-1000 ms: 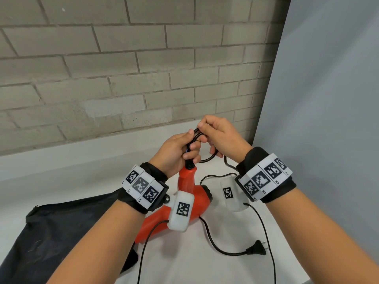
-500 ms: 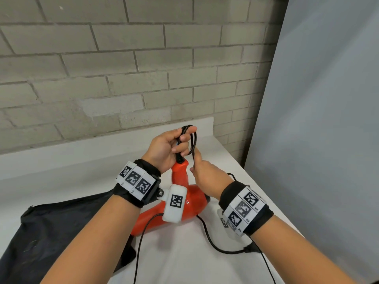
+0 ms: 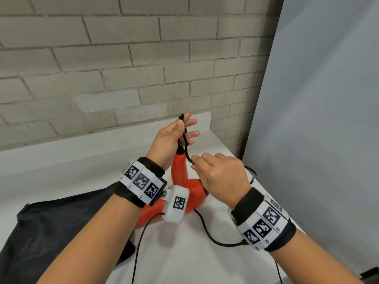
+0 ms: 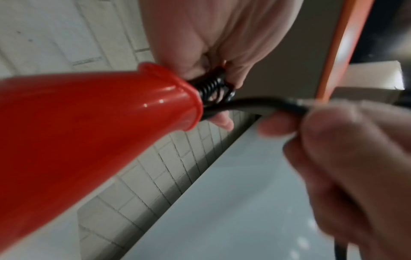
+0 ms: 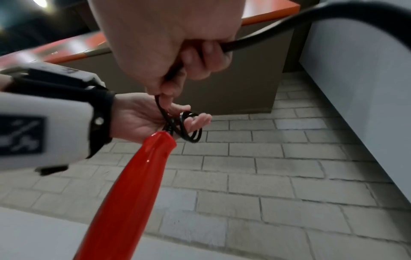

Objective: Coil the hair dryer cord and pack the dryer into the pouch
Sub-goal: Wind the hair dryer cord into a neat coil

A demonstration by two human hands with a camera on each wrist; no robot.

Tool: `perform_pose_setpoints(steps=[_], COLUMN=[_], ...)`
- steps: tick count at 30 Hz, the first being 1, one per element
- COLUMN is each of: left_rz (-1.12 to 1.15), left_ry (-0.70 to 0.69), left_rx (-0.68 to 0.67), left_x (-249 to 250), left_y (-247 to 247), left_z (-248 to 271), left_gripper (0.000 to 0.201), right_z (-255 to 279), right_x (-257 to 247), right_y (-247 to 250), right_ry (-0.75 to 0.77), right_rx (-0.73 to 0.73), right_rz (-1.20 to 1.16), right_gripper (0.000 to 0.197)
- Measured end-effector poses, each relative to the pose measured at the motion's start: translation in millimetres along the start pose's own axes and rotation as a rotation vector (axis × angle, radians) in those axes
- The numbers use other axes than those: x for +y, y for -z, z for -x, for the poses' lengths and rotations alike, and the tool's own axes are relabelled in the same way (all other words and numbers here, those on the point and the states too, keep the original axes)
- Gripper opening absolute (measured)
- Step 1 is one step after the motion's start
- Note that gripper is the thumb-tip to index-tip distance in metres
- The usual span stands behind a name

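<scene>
Left hand (image 3: pixel 171 138) pins black cord loops (image 5: pixel 189 127) above the glossy red hair dryer (image 3: pixel 180 175) at frame centre; right hand (image 3: pixel 223 175) pinches the cord.

one glossy red plastic hair dryer (image 3: pixel 185 187), one thin black rubber power cord (image 3: pixel 213 236) with two small loops showing in the right wrist view, one flat black fabric pouch (image 3: pixel 61 226), two bare hands: left hand (image 3: pixel 170 138), right hand (image 3: pixel 223 175), two white tagged wristbands, one white table (image 3: pixel 194 261)
</scene>
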State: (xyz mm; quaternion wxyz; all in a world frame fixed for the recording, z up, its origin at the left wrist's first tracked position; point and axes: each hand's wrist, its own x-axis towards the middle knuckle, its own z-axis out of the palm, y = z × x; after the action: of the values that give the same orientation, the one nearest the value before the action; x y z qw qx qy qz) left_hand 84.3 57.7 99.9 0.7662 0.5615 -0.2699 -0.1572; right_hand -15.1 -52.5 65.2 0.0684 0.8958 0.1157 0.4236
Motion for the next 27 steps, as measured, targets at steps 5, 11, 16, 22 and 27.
perform_pose_setpoints(steps=[5, 11, 16, 22, 27], left_rz=[-0.261, -0.322, -0.031, 0.027, 0.059], left_ry=[0.001, 0.08, 0.186, 0.229, 0.192], left_rx=[-0.011, -0.19, -0.216, -0.197, -0.316], left_x=[3.2, 12.6, 12.0, 14.5, 10.0], left_y=[-5.6, -11.2, 2.9, 11.3, 11.7], left_z=[0.1, 5.0, -1.2, -2.4, -0.4], left_gripper=[0.038, 0.063, 0.06, 0.057, 0.03], right_z=[-30.2, -66.9, -67.5, -57.5, -63.7], right_x=[16.0, 40.7, 48.1, 40.3, 44.3], right_y=[12.3, 19.1, 4.1, 1.1, -10.8], right_ry=[0.011, -0.255, -0.47, -0.513, -0.516], right_rx=[0.091, -0.051, -0.295, -0.307, -0.286], right_rz=[-0.038, -0.236, -0.919, -1.1, -0.965], right_gripper=[0.024, 0.027, 0.023, 0.025, 0.035])
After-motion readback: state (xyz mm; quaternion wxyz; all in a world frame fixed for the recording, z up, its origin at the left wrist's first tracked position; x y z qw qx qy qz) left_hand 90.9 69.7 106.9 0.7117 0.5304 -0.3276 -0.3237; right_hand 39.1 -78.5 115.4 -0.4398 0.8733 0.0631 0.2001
